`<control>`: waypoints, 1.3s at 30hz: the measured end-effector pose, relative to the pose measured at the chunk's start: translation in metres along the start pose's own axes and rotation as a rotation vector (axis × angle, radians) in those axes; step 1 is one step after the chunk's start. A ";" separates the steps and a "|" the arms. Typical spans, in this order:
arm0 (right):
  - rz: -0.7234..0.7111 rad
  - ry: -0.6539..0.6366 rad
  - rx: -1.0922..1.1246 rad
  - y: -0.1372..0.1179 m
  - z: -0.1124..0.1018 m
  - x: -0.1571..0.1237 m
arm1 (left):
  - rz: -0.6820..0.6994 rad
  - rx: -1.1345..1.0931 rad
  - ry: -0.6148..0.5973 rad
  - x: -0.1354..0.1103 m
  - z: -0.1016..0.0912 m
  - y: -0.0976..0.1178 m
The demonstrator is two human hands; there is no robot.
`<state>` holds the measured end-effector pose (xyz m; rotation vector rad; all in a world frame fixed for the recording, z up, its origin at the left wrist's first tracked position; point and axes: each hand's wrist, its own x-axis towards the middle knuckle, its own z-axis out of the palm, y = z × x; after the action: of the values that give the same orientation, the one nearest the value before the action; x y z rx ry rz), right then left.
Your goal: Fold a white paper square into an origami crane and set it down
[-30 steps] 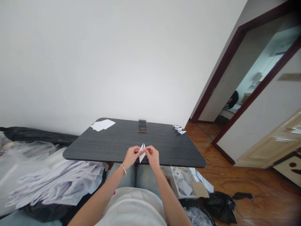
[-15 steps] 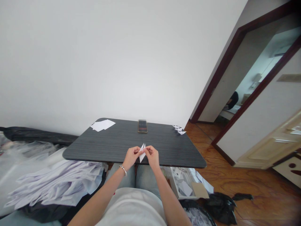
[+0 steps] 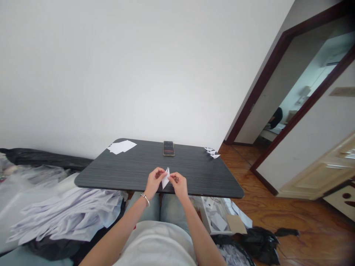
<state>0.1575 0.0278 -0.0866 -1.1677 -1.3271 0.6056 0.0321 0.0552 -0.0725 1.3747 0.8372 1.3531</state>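
Note:
A small white folded paper [image 3: 165, 179], pointed at top and bottom, is held up over the front edge of the dark table [image 3: 133, 168]. My left hand [image 3: 154, 180] pinches its left side between thumb and fingers. From the other side, my right hand [image 3: 179, 183] grips the right edge with thumb and fingertips. White paper sheets [image 3: 122, 146] lie at the back left corner. Several folded paper pieces [image 3: 212, 152] with sharp points sit at the back right corner.
A phone [image 3: 168, 148] lies at the table's back middle. Below the right side stands a white box [image 3: 206, 218] with papers, beside a black plastic bag [image 3: 260, 244]. Crumpled white cloth [image 3: 74, 214] is heaped at the left. A wall rises behind the table.
The folded paper has turned and its two upper points have come close together. My left hand has shifted its pinch up the paper's side; my right hand stays at the right edge.

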 end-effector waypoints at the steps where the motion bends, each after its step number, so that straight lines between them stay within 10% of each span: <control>1: -0.002 -0.009 -0.003 0.000 0.000 0.000 | -0.008 -0.006 -0.002 0.001 0.000 0.000; 39: 0.095 -0.011 0.064 0.004 0.000 0.003 | -0.039 -0.019 0.194 0.008 0.021 -0.002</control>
<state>0.1594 0.0314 -0.0886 -1.1812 -1.2581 0.7187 0.0536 0.0599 -0.0693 1.2199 0.9713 1.4769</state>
